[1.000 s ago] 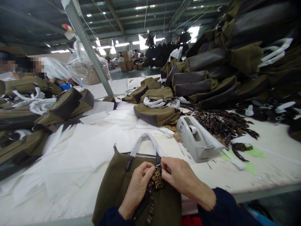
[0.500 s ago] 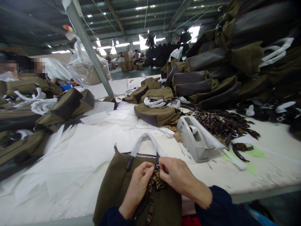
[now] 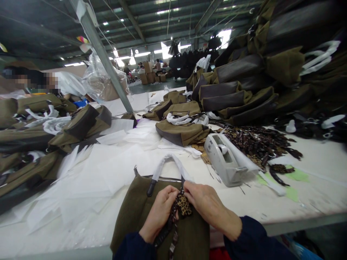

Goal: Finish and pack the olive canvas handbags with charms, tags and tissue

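Observation:
An olive corduroy tote bag point(image 3: 196, 231) lies on the white table in front of me, its white-wrapped handle point(image 3: 169, 161) arching up beyond a metal zipper point(image 3: 166, 180). My left hand point(image 3: 158, 213) and my right hand point(image 3: 207, 207) meet over the bag's top edge, with their fingertips pinched around a small ring at the zipper's end. Just below hangs a leopard-print fabric charm point(image 3: 184, 206), with a dark patterned strip point(image 3: 171, 231) trailing down the bag. My fingers hide the ring's exact join.
A grey tape dispenser point(image 3: 225, 159) stands to the right beside a heap of leopard-print and dark strips point(image 3: 252, 144). Stacked olive bags with dark trim rise at right point(image 3: 238, 83) and left point(image 3: 81, 122). White tissue sheets point(image 3: 81, 180) cover the table's left side.
Both hands have drawn slightly closer around the ring, and the charm sits a little higher against my right fingers. The camera view has tilted slightly.

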{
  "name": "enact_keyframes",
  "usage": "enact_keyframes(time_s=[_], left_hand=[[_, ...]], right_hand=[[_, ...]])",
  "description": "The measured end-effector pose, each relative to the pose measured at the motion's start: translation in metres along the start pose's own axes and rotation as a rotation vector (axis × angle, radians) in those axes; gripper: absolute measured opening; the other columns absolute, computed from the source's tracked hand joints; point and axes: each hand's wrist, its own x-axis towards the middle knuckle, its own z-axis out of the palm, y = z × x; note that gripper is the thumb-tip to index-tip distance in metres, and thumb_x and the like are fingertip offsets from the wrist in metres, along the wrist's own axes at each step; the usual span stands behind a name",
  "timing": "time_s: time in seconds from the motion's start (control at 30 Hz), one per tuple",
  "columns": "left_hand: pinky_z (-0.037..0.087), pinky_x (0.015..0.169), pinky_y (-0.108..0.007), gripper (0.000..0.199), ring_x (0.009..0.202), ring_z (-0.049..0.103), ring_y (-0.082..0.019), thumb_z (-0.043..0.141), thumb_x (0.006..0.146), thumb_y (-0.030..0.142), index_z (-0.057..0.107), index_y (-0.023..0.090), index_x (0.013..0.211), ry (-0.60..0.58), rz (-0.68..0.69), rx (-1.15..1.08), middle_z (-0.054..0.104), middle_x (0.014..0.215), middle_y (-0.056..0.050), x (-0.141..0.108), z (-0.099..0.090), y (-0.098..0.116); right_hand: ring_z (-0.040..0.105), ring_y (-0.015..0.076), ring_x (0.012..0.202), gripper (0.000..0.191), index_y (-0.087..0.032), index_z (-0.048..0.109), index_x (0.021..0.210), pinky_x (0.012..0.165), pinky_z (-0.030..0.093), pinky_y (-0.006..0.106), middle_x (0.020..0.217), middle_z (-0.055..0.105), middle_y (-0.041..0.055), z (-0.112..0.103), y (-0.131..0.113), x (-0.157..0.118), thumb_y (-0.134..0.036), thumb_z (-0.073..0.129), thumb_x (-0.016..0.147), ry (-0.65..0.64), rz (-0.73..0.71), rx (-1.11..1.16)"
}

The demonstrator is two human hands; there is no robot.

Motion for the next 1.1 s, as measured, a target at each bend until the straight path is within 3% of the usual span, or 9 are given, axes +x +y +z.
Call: enact_keyframes(time_s=[0.2,0.33,0.4,0.5,0.6,0.73,0.83,0.97,1.1], left_hand=[[0.032,0.041,-0.020,0.028,0.042,0.045,-0.009,0.053,0.091,0.047,0.048,0.021,0.084,0.031,0.013,0.086,0.049,0.061,0.006,0.000,0.004,0.003],[0.036,0.055,-0.023,0.021,0.055,0.049,-0.011,0.042,0.098,0.034,0.048,0.022,0.081,0.111,0.215,0.559,0.049,0.061,0.005,-0.029,0.017,0.029],[0.037,0.059,-0.023,0.021,0.060,0.052,-0.012,0.040,0.099,0.032,0.049,0.023,0.083,0.039,0.242,0.701,0.055,0.067,0.003,-0.046,0.024,0.048],[0.039,0.058,-0.023,0.022,0.057,0.054,-0.011,0.038,0.101,0.036,0.050,0.023,0.087,-0.089,0.198,0.628,0.058,0.069,0.004,-0.057,0.027,0.076],[0.041,0.056,-0.022,0.023,0.055,0.054,-0.010,0.041,0.099,0.037,0.051,0.022,0.086,-0.106,0.212,0.497,0.061,0.072,0.003,-0.044,0.019,0.092],[0.043,0.053,-0.023,0.015,0.057,0.054,-0.012,0.048,0.095,0.033,0.053,0.020,0.092,-0.146,0.189,0.374,0.062,0.076,0.001,-0.005,-0.003,0.081],[0.046,0.067,-0.026,0.014,0.071,0.056,-0.014,0.059,0.085,0.019,0.059,0.020,0.099,-0.147,0.295,0.548,0.062,0.085,-0.001,0.019,-0.013,0.056],[0.043,0.079,-0.028,0.014,0.080,0.054,-0.015,0.060,0.082,0.015,0.062,0.021,0.095,-0.192,0.451,0.686,0.058,0.093,-0.001,0.034,-0.011,0.031],[0.042,0.084,-0.029,0.007,0.088,0.054,-0.018,0.054,0.088,0.020,0.061,0.020,0.084,-0.173,0.458,0.636,0.058,0.091,-0.002,0.038,-0.007,0.027]], right_hand=[[0.069,0.0224,0.076,0.012,-0.023,0.060,0.103,0.058,0.031,0.028,0.085,0.074,0.0044,-0.010,0.005,-0.005,-0.021,0.052,0.094,-0.047,0.002,0.040],[0.066,0.0201,0.075,0.022,-0.023,0.060,0.110,0.064,0.036,0.027,0.083,0.071,0.0026,-0.026,0.021,-0.020,-0.018,0.056,0.089,-0.011,-0.001,0.225],[0.062,0.0170,0.074,0.025,-0.025,0.061,0.112,0.066,0.037,0.025,0.081,0.068,-0.0001,-0.033,0.026,-0.025,-0.018,0.055,0.089,0.002,-0.050,0.406],[0.056,0.0144,0.074,0.022,-0.025,0.066,0.109,0.065,0.037,0.023,0.081,0.065,-0.0015,-0.034,0.029,-0.027,-0.022,0.055,0.090,-0.075,-0.154,0.716],[0.052,0.0138,0.074,0.017,-0.019,0.070,0.094,0.065,0.036,0.023,0.082,0.063,-0.0002,-0.028,0.029,-0.023,-0.030,0.057,0.090,-0.163,-0.185,0.953],[0.047,0.0118,0.068,0.025,-0.016,0.067,0.088,0.063,0.035,0.022,0.075,0.057,-0.0019,-0.019,0.035,-0.018,-0.039,0.057,0.092,-0.153,-0.136,1.081],[0.045,0.0107,0.065,0.029,-0.016,0.063,0.086,0.061,0.034,0.022,0.073,0.054,-0.0031,-0.014,0.039,-0.014,-0.042,0.053,0.094,-0.137,-0.106,1.059],[0.046,0.0117,0.067,0.030,-0.016,0.061,0.079,0.059,0.033,0.022,0.071,0.054,-0.0028,-0.015,0.033,-0.006,-0.040,0.051,0.094,-0.086,-0.134,0.852],[0.050,0.0119,0.064,0.024,-0.019,0.062,0.074,0.059,0.030,0.023,0.066,0.057,-0.0032,-0.025,0.025,0.005,-0.032,0.051,0.092,-0.042,-0.183,0.510]])
